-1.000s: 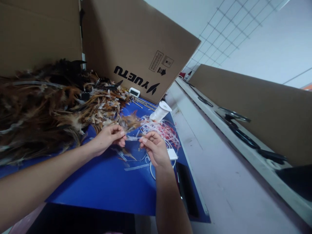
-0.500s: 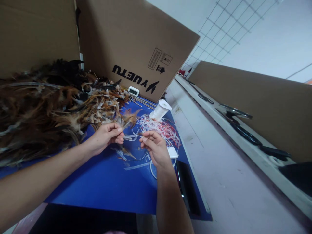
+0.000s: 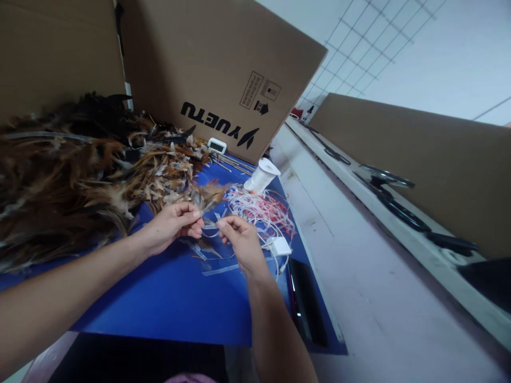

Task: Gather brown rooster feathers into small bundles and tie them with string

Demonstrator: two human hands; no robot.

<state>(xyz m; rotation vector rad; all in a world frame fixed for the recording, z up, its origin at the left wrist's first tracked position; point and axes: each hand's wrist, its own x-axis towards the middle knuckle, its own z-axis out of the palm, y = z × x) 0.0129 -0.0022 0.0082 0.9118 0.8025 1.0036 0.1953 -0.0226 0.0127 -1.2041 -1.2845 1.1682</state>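
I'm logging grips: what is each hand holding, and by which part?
The left hand appears to pinch a feather bunch by its base; the right hand pinches a thin pale strip, though whether at its very end is unclear.

- Reads "YUETU" (image 3: 209,120) in bold black capitals, upside down, on the big cardboard box (image 3: 215,58) at upper centre of the frame.
- Shows a black leaf-like logo (image 3: 248,138) just right of the lettering.
- Carries, above those, a black arrow (image 3: 262,108) pointing right, a square pictogram (image 3: 271,90) and an outlined text panel (image 3: 251,90), with print too small to read.
- Has dark digits on the white digital display (image 3: 217,146) below the box, also illegible.
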